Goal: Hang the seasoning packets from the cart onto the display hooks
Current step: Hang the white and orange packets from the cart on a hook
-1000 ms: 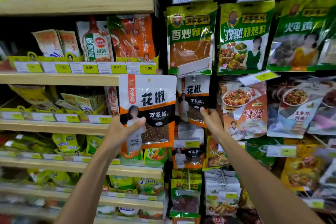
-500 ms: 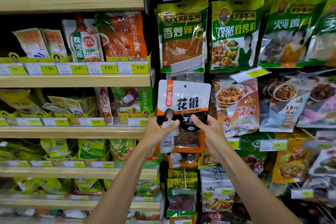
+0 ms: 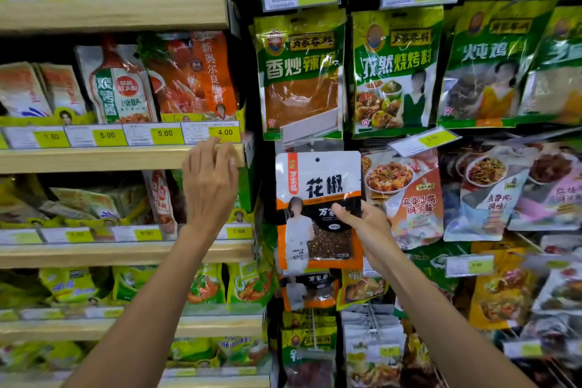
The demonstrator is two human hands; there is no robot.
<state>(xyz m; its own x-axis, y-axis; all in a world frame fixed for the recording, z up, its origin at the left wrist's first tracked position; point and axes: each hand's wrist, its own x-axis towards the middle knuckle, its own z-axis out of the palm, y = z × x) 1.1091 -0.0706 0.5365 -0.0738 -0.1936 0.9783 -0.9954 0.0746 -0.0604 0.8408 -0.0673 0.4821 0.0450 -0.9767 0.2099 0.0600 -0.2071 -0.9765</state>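
Views on record: one, head-worn, wide-angle.
Station: at the person's head, before a shop display.
Facing: forward, near square-on to the display; wooden shelves (image 3: 110, 161) fill the left half, hanging green packets (image 3: 299, 72) the right.
Frame centre: seasoning packet (image 3: 318, 186), just right of middle.
Range: near; both forearms enter from the bottom edge, left grip (image 3: 209, 186) at a shelf edge, right grip (image 3: 368, 227) on the packet.
Legibility: price tag (image 3: 225, 132) figures readable mid-frame; borders blurred, shelf lines bowed.
Overlap: single view; nothing shared.
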